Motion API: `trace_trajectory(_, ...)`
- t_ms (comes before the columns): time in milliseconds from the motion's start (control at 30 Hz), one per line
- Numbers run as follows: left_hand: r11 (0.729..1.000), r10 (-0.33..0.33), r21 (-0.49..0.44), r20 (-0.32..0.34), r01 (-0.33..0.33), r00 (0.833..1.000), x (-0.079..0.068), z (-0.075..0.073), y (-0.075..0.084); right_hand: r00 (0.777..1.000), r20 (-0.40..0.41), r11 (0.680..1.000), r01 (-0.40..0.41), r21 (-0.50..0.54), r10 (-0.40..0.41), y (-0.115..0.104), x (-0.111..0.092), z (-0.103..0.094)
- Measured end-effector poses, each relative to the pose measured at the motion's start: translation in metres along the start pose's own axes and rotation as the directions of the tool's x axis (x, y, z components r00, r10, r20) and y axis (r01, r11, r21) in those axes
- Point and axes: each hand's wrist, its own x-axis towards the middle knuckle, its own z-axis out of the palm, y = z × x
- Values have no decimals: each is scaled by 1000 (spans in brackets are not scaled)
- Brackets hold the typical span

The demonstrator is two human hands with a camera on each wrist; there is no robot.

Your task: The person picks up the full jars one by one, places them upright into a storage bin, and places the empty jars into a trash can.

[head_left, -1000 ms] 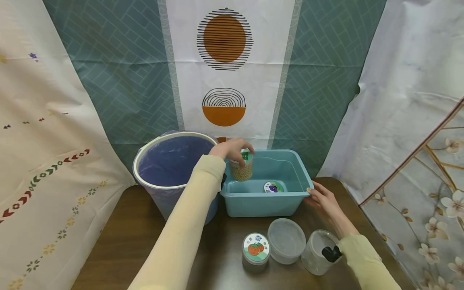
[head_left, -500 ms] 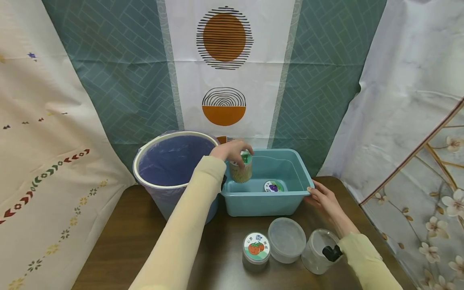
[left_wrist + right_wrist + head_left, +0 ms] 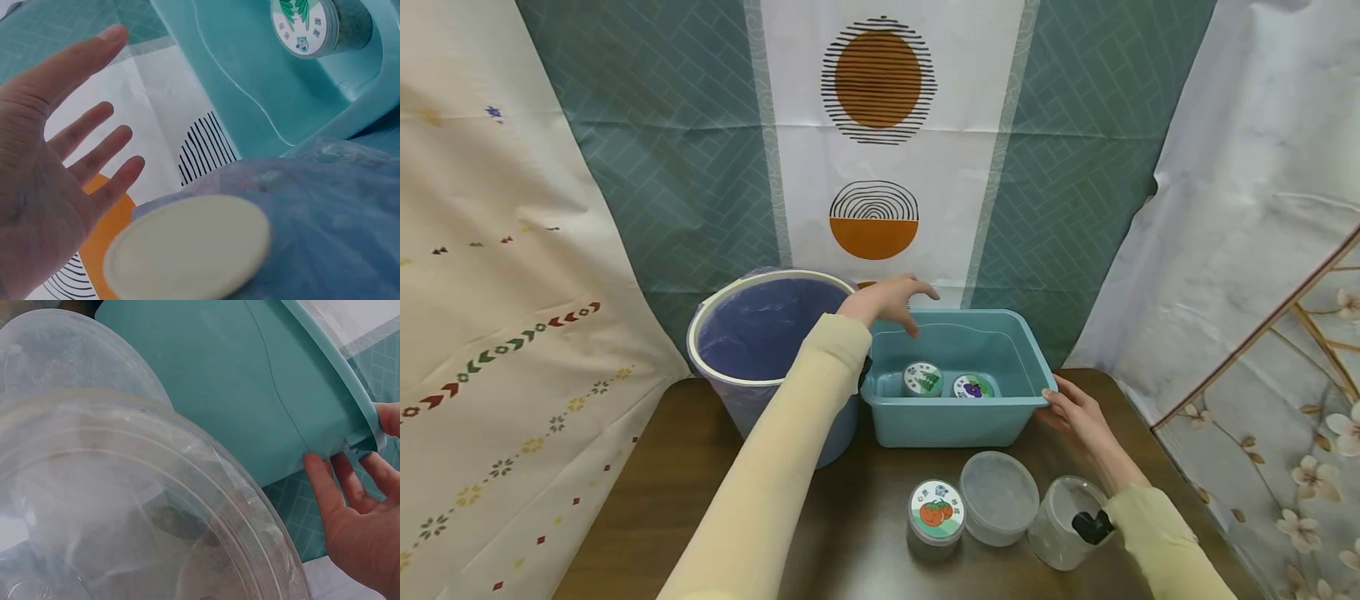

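My left hand (image 3: 891, 302) hovers with spread fingers over the back left corner of the blue plastic basin (image 3: 947, 427), holding nothing. Inside the basin, a lidded jar with a green plant label (image 3: 922, 380) stands at the left, its grainy contents showing through the side in the left wrist view. Close to its right is another lid, printed with a purple vegetable (image 3: 973, 387). My right hand (image 3: 1081, 421) holds the basin's front right corner, thumb at the rim and fingers against the outer wall, as the right wrist view shows.
A bin (image 3: 696, 346) lined with a bluish plastic bag stands left of the basin. In front of the basin are a tomato-labelled jar (image 3: 936, 521), a clear round tub (image 3: 998, 497) and a clear jar (image 3: 1054, 533) under my right wrist. Patterned cloth hangs behind.
My left hand has let go of the green-labelled jar, which now stands on the basin floor, and has risen with fingers spread. My right hand stays at the basin corner. The head view has shifted slightly.
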Motion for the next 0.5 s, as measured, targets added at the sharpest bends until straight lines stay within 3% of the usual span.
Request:
trace_trajectory(367,998,49,-45,-40,-51,998,-7,-4,1,1000,10,1000,2,-6,-1,0,0,-1)
trace_trajectory(500,995,82,-53,-101,-88,991,-16,-7,3,1000,7,1000,0,3,0,-1,0,-1)
